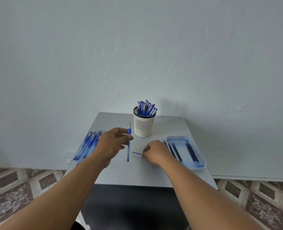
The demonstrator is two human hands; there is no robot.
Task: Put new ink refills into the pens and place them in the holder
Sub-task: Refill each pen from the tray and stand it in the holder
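Scene: a person seated at a small grey desk (137,173) set against a white wall, both bare arms reaching forward over it.

Pen in hand: the left hand (111,143) pinches a blue gel pen (128,143) at its rubber grip, fingers closed on it. The pen stands close to upright over the middle of the desk, metal tip up, clear barrel hanging below the hand.

Right hand: the right hand (154,151) rests curled on the desk just right of the pen, its fingers together around the end of a small blue piece (136,153), likely the pen's cap, though too blurred to be sure.

Key relation: the blue piece lies flat and points left, toward the barrel, near it but not touching; its long axis runs across the pen's. The right hand is the nearer one to it.

Holder: a cream slotted pen holder (143,126) stands at the desk's far edge, behind and just right of the held pen, already crowded with capped blue pens (146,109).

Tray: a pale plastic tray (197,154) along the right edge holds several dark blue ink refills (192,151), lying lengthwise.

Left edge: a loose pile of blue pens (89,145) waits, partly hidden by the left forearm.

Judgement: this pen looks nearly ready for the holder.
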